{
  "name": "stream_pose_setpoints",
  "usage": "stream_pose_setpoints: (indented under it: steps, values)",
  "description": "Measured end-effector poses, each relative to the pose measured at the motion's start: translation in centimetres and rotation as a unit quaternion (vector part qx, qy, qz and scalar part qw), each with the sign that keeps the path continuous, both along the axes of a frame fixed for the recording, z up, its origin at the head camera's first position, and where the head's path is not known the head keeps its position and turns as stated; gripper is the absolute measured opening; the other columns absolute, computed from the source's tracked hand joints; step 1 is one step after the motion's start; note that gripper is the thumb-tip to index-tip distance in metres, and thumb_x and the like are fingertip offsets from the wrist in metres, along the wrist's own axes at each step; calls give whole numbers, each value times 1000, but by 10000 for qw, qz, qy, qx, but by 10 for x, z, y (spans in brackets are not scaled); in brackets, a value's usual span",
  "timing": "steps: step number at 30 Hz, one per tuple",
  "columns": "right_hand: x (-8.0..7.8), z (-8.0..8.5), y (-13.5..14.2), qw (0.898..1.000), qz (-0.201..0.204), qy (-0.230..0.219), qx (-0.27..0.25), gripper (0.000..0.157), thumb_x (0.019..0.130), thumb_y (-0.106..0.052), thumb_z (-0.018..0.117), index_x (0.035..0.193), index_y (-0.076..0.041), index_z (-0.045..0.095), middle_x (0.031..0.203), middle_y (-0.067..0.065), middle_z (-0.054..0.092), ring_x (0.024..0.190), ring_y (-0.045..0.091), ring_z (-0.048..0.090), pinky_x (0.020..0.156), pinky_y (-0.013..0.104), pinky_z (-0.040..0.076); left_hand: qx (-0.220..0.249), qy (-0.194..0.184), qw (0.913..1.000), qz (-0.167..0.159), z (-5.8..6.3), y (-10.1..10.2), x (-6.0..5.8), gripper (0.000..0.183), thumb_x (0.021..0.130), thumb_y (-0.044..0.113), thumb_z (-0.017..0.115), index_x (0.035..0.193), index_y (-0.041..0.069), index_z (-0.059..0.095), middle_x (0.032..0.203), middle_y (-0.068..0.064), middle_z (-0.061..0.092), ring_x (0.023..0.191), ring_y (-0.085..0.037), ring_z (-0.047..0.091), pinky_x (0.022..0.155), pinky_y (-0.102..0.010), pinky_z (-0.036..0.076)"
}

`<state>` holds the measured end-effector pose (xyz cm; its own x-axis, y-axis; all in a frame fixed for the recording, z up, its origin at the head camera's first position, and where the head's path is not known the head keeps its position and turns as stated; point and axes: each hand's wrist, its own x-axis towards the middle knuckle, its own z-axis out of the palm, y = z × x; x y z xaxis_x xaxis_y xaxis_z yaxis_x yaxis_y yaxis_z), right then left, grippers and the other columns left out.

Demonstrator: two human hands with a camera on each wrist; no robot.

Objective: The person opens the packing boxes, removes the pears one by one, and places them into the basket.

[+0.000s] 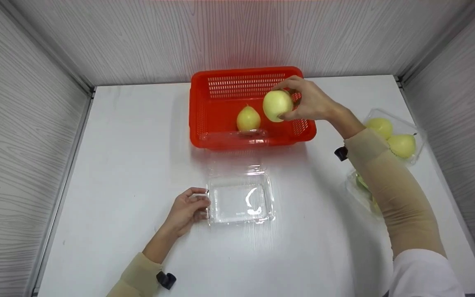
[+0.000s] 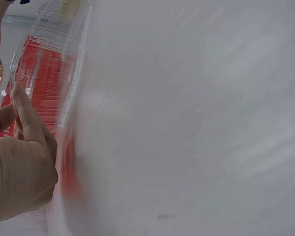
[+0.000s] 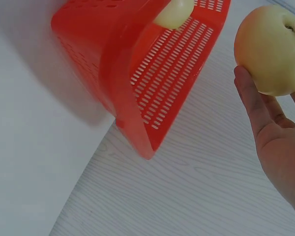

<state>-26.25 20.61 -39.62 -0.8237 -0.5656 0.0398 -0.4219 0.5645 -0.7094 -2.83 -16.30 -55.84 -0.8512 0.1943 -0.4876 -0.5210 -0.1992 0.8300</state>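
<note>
My right hand (image 1: 309, 99) grips a yellow pear (image 1: 278, 105) over the right part of the red plastic basket (image 1: 198, 109). Its rounded, dimpled end shows in the right wrist view, where the fingers and thumb hold the pear (image 3: 270, 51) clear of the basket. Another yellow pear (image 1: 248, 119) lies inside the basket. On the table, a clear plastic clamshell box (image 1: 239, 202) stands with its lid raised toward the basket's front wall. With thumb and fingers my left hand (image 1: 188, 210) pinches the box's left edge. Nothing is visible in the box.
To the right, one clear box (image 1: 421, 138) holds yellow pears (image 1: 402, 145). A second clear box (image 1: 355, 192) with fruit is partly hidden under my right forearm. Pale wood-grain panels (image 1: 151, 41) wall in the white table (image 1: 134, 144) at the back and both sides.
</note>
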Motion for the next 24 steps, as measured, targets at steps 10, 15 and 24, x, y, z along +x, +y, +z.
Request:
stream_pose_setpoints:
  steps: [10,15,24]
  values:
    - [-24,-30,-3,9984,-360,-356,233,65,81,-16,86,142,-12,63,139,10,60,122,32,60,101,50,57,151,61,9999,-43,0,-2,0,36,97,-2,66,129,4,50,90,4,68,69,-9,67,63,-22,63]
    - [-29,-42,-6,9962,-504,-570,433,66,82,-20,85,143,-15,62,142,10,57,124,30,54,106,51,53,186,83,9998,-57,0,-2,0,36,98,-2,66,130,3,49,90,4,67,70,-8,67,63,-22,62]
    - [-35,-59,-17,9922,-584,-779,781,67,83,-23,86,144,-12,61,146,10,57,126,30,53,109,52,55,-18,63,10000,-42,-1,-1,0,36,97,-1,66,130,4,50,91,4,68,71,-9,67,63,-22,62]
